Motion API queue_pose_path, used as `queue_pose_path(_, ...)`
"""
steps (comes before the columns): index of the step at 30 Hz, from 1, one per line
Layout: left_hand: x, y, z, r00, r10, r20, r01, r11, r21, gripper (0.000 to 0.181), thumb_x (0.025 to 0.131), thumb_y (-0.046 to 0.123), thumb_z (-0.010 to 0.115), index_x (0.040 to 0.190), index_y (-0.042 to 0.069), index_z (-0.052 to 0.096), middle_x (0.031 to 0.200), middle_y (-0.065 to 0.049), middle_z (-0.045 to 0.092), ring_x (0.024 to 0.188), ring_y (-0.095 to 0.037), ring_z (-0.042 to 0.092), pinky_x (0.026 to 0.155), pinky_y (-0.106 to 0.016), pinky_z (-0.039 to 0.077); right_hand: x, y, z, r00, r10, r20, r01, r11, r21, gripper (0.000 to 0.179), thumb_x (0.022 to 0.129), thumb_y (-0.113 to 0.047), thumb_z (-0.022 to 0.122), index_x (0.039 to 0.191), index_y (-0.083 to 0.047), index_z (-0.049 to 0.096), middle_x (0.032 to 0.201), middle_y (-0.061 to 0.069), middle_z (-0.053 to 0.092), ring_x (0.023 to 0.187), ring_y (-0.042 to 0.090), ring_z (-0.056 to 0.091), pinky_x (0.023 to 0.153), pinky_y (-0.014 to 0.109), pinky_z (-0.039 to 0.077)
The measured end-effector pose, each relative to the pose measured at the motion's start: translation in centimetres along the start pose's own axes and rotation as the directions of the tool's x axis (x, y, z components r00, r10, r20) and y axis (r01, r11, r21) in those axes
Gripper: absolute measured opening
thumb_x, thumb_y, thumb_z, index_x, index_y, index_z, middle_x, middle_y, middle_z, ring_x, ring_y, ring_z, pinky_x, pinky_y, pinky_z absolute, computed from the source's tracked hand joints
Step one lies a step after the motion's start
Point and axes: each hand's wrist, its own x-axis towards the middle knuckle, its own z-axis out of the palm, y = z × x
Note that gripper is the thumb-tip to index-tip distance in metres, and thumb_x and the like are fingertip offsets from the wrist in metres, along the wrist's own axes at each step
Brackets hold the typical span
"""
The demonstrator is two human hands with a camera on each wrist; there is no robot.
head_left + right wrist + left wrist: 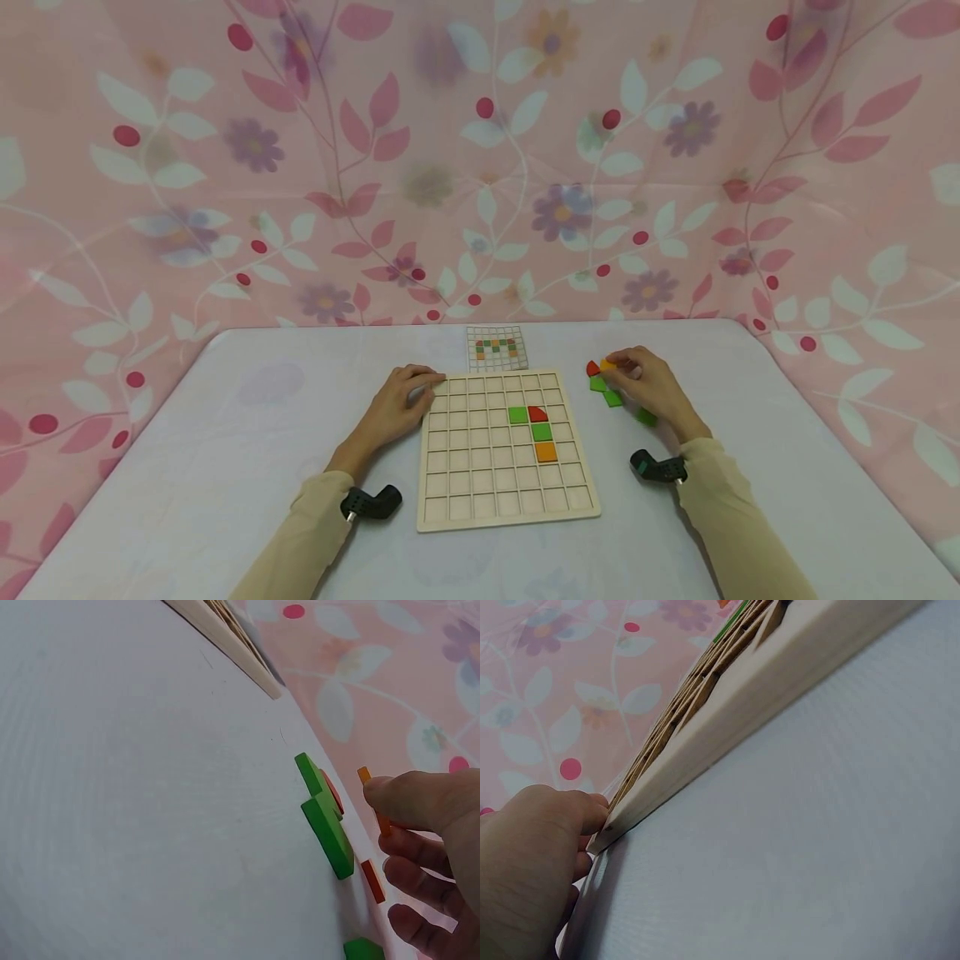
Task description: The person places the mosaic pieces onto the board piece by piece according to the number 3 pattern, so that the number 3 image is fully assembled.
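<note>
My left hand (396, 407) holds the far left corner of a pale wooden grid board (480, 483), its fingers around the corner in the left wrist view. A green square tile (518, 415), a red quarter-round tile (537, 414), another green square (542, 432) and an orange square (546, 452) lie in the board's cells. Right of the board, my right hand (651, 385) pinches an orange tile (364, 775) between thumb and fingertip, above the loose tiles. Beneath it are green tiles (328, 836) and a red quarter-round tile (592, 368); the hand partly covers some of them.
A small printed pattern card (497, 348) with a coloured grid lies behind the board's far edge. White cloth covers the table (247, 433). A pink floral curtain (480, 167) hangs behind the table.
</note>
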Motion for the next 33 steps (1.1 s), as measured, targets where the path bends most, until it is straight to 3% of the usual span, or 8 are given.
queue_pose_path(9,0.0,-0.1,0.0,1.0,0.0,0.0,0.0,1.0,-0.001,0.026,0.092,0.014,0.061,0.117,0.014,0.067,0.118,-0.007,0.06,0.107,-0.026,0.052,0.091,-0.046,0.043,0.1,-1.3,0.5,1.0,-0.029,-0.002,0.028,1.0,-0.006,0.03,0.09,-0.029,0.065,0.111,-0.008,0.065,0.108,0.009,0.06,0.098,0.024,0.053,0.081,0.038,0.044)
queue_pose_path(20,0.0,-0.2,0.1,1.0,0.011,-0.008,-0.011,1.0,-0.007,0.026,0.092,0.013,0.06,0.117,0.013,0.067,0.118,-0.007,0.06,0.107,-0.026,0.052,0.091,-0.046,0.044,0.2,-3.2,1.1,0.988,-0.156,-0.001,0.155,0.987,-0.043,0.026,0.085,-0.019,0.07,0.109,-0.008,0.067,0.101,0.006,0.062,0.094,0.025,0.057,0.082,0.042,0.046)
queue_pose_path(26,0.0,-0.2,0.2,1.0,0.009,-0.004,-0.009,1.0,-0.005,0.027,0.092,0.013,0.06,0.118,0.012,0.067,0.118,-0.008,0.06,0.107,-0.027,0.052,0.091,-0.047,0.044,0.2,-4.6,1.3,0.984,-0.173,0.03,0.174,0.984,-0.038,0.028,0.086,-0.02,0.07,0.111,-0.008,0.066,0.102,0.006,0.061,0.093,0.026,0.057,0.083,0.046,0.046)
queue_pose_path(33,0.0,-0.1,0.1,1.0,-0.004,0.001,0.004,1.0,-0.003,0.026,0.092,0.014,0.06,0.118,0.013,0.067,0.118,-0.007,0.06,0.109,-0.027,0.051,0.092,-0.047,0.043,-0.1,-6.4,2.0,0.976,-0.21,0.055,0.212,0.976,-0.039,0.027,0.086,-0.023,0.07,0.11,-0.012,0.066,0.105,0.004,0.061,0.095,0.025,0.056,0.081,0.042,0.047)
